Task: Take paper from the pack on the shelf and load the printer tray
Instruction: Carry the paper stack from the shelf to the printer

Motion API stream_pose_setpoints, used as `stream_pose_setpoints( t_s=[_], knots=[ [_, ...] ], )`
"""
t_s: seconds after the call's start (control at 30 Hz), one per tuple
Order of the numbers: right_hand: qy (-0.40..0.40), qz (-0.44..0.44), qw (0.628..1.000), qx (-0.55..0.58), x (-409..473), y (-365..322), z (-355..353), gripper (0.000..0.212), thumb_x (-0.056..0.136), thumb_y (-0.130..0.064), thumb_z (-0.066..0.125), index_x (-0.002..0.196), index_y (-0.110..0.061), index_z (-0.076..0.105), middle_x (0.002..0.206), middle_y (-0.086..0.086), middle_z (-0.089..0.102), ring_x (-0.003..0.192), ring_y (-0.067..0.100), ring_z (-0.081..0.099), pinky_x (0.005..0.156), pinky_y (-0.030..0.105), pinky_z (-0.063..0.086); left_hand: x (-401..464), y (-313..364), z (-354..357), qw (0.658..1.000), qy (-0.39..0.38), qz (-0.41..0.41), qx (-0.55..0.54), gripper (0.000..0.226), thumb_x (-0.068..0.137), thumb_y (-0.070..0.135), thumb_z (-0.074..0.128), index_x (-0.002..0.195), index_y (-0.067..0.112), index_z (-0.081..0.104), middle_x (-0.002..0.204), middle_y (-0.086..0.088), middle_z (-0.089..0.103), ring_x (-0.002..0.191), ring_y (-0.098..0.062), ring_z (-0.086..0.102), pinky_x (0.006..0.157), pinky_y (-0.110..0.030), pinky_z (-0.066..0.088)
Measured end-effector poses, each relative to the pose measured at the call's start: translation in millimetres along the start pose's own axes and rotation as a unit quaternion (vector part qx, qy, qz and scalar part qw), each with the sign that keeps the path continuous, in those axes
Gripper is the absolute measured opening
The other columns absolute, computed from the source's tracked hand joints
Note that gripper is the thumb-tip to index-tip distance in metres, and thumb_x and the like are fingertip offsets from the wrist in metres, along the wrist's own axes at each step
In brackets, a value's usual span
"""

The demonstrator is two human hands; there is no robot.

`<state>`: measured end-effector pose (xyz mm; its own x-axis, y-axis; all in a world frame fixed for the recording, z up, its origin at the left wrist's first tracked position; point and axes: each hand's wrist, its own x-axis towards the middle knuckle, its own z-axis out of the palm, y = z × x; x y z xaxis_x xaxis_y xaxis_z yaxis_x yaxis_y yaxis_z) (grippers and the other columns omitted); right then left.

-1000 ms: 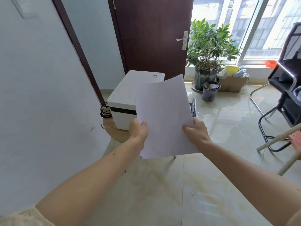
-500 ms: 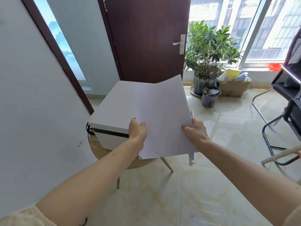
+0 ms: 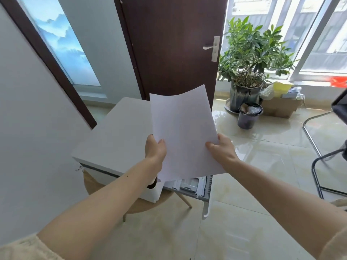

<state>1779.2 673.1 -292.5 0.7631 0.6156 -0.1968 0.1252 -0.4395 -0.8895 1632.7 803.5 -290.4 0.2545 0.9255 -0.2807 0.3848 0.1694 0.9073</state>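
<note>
Two bare hands hold up white paper [image 3: 183, 132] above one white printer [image 3: 114, 139]. The left hand [image 3: 155, 150] pinches the paper's left edge, thumb on top; the right hand [image 3: 221, 149] grips the right edge the same way. How many sheets are in that thin bunch cannot be told. The paper leans away from the person, its far edge curling slightly.

The printer sits on one small round wooden table [image 3: 142, 203]. Its one tray [image 3: 193, 186] stands pulled out at the front, just below the paper's near edge, and most of it is hidden by the paper.

Behind stands one dark door [image 3: 174, 44]. On the tiled floor by the window are one potted plant [image 3: 249, 59], one dark bin [image 3: 248, 115] and one cardboard box [image 3: 279, 107]. One chair [image 3: 319, 162] shows at the right edge.
</note>
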Motion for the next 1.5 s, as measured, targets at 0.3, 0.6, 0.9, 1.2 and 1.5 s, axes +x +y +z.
stream_pose_setpoints(
  t_s=[0.3, 0.6, 0.9, 1.2, 1.5],
  knots=[
    [-0.066, -0.009, 0.997, -0.030, 84, 8, -40, 0.022, 0.088, -0.014, 0.052, 0.109, -0.011, 0.056, 0.102, 0.007, 0.063, 0.089, 0.025, 0.060, 0.069, 0.030, 0.043, 19, 19, 70, 0.996, 0.061, -0.049, -0.042, 0.024, 0.096, 0.011, 0.042, 0.116, 0.009, 0.054, 0.111, -0.010, 0.062, 0.100, -0.030, 0.061, 0.092, -0.045, 0.052],
    [-0.116, -0.041, 0.991, -0.058, 177, -6, -28, 0.018, 0.087, -0.017, 0.053, 0.104, -0.012, 0.056, 0.101, 0.006, 0.062, 0.090, 0.025, 0.059, 0.067, 0.028, 0.042, 80, 37, 99, 0.989, 0.121, -0.058, -0.069, 0.024, 0.093, 0.007, 0.040, 0.112, 0.005, 0.055, 0.104, -0.009, 0.063, 0.092, -0.029, 0.060, 0.084, -0.041, 0.053],
    [-0.178, -0.057, 0.978, -0.088, 239, -22, -2, 0.024, 0.086, -0.016, 0.055, 0.108, -0.008, 0.058, 0.108, 0.009, 0.062, 0.097, 0.027, 0.059, 0.078, 0.032, 0.044, 118, 40, 109, 0.971, 0.194, -0.085, -0.109, 0.028, 0.092, 0.004, 0.039, 0.115, 0.006, 0.055, 0.110, -0.009, 0.063, 0.088, -0.026, 0.058, 0.075, -0.033, 0.048],
    [-0.286, -0.119, 0.942, -0.133, 277, -35, 21, 0.018, 0.085, -0.016, 0.056, 0.101, -0.007, 0.057, 0.099, 0.008, 0.062, 0.091, 0.028, 0.058, 0.073, 0.030, 0.042, 115, 32, 119, 0.932, 0.295, -0.140, -0.154, 0.040, 0.093, 0.009, 0.038, 0.133, 0.008, 0.047, 0.131, -0.010, 0.057, 0.116, -0.029, 0.056, 0.103, -0.043, 0.045],
    [-0.392, -0.173, 0.889, -0.165, 291, -19, 17, 0.018, 0.090, -0.023, 0.050, 0.096, -0.007, 0.058, 0.099, 0.011, 0.065, 0.093, 0.033, 0.061, 0.076, 0.035, 0.049, 76, 12, 168, 0.864, 0.421, -0.202, -0.187, 0.027, 0.096, 0.008, 0.036, 0.119, 0.005, 0.048, 0.118, -0.011, 0.057, 0.094, -0.026, 0.053, 0.081, -0.033, 0.043]
  ],
)
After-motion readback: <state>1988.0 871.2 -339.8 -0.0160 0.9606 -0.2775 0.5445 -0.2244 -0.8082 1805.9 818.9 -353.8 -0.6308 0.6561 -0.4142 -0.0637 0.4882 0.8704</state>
